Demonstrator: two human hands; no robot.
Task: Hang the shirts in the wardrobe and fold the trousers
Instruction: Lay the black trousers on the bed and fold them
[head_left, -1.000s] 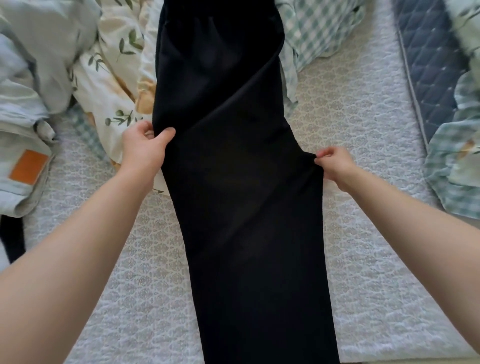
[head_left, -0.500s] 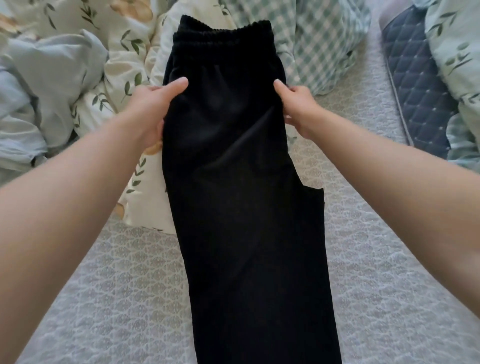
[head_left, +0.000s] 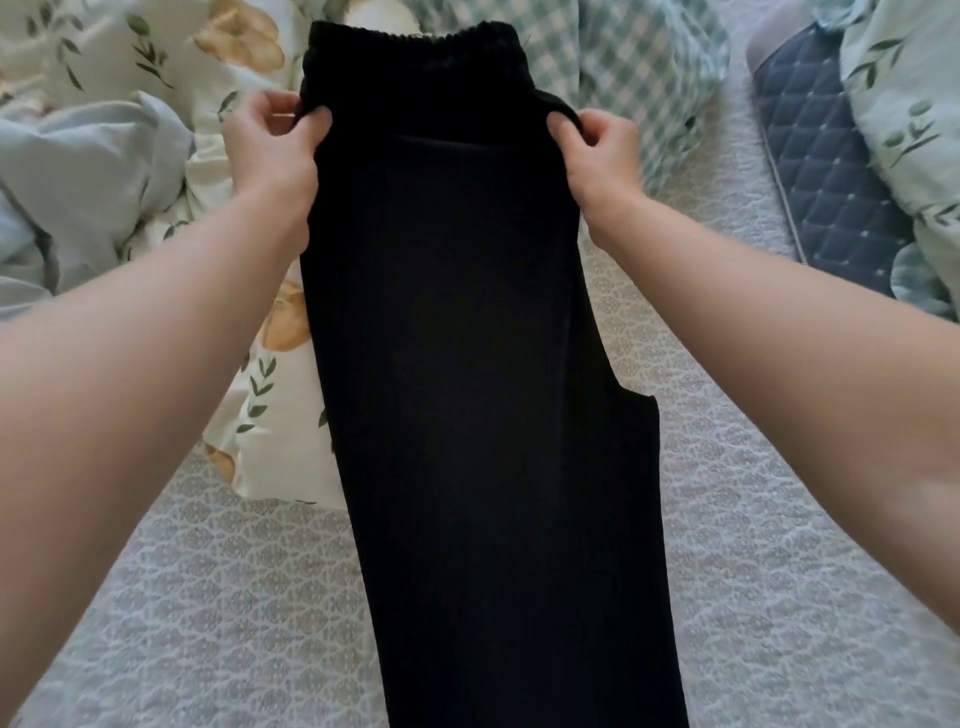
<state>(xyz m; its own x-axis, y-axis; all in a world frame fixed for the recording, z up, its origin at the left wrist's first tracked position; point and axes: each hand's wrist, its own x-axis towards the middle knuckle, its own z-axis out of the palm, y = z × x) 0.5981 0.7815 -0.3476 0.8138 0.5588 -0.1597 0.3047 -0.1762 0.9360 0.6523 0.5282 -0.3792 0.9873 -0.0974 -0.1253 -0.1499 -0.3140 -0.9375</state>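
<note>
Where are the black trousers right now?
Head view, centre: black trousers lie lengthwise on the grey bedspread, left hand and right hand gripping their edges below the waistband.

Left hand (head_left: 270, 143) and right hand (head_left: 600, 153) climbed the trousers (head_left: 467, 364), seemingly pinching edges.

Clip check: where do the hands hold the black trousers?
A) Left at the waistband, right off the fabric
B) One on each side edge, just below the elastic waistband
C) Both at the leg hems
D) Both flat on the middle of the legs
B: the left hand and the right hand each pinch a side edge of the black trousers, just below the elastic waistband.
</note>
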